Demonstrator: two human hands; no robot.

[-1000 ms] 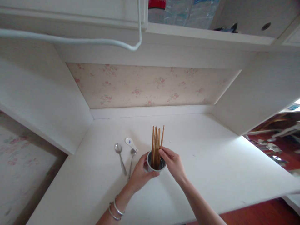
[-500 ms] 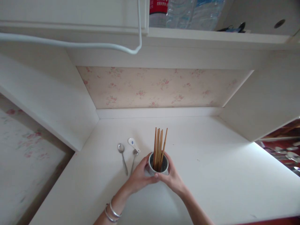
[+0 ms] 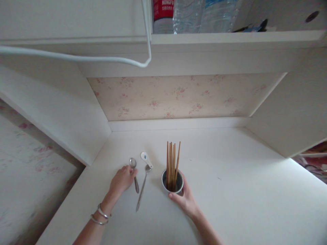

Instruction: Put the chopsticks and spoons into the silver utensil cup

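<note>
A grey cup (image 3: 172,181) stands on the white desk (image 3: 230,190) and holds several wooden chopsticks (image 3: 172,163) upright. My right hand (image 3: 184,200) is wrapped round the cup's near side. My left hand (image 3: 122,179), with bangles at the wrist, has its fingers curled on a metal spoon (image 3: 134,168) lying to the left of the cup. A second metal spoon (image 3: 143,187) lies between that spoon and the cup. A small white ceramic spoon (image 3: 146,158) with a blue mark lies just behind them.
The desk sits in a white alcove with a floral back panel (image 3: 178,98). A shelf (image 3: 230,35) overhead holds plastic bottles (image 3: 189,15). A white cable (image 3: 76,58) hangs across the upper left. The floor shows at the far right.
My left hand has let go of the cup and moved left onto the metal spoon. My right hand has gone from the chopsticks to the cup and stays there.
</note>
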